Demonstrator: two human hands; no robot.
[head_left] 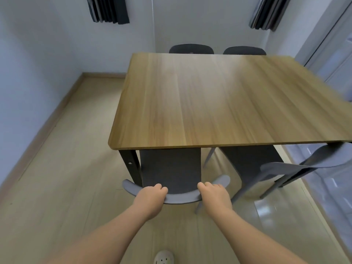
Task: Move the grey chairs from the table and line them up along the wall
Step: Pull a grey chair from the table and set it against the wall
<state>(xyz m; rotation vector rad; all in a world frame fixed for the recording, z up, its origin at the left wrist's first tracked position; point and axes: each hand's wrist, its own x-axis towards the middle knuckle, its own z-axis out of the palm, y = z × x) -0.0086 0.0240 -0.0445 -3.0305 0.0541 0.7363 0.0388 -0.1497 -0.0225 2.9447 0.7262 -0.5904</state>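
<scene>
A grey chair (171, 168) is tucked under the near edge of the wooden table (209, 100), its curved backrest toward me. My left hand (152, 197) and my right hand (214, 195) both grip the top of that backrest, fingers curled over it. A second grey chair (276, 168) stands to the right, turned at an angle, its seat partly under the table. Two more dark grey chair backs, one (191, 48) and another (244, 51), show behind the table's far edge.
White walls (38, 73) with a wooden skirting board bound the bare floor strip left of the table. A door or cabinet front (333, 54) runs along the right. Dark curtains (107, 9) hang at the back. My shoe (163, 257) shows at the bottom.
</scene>
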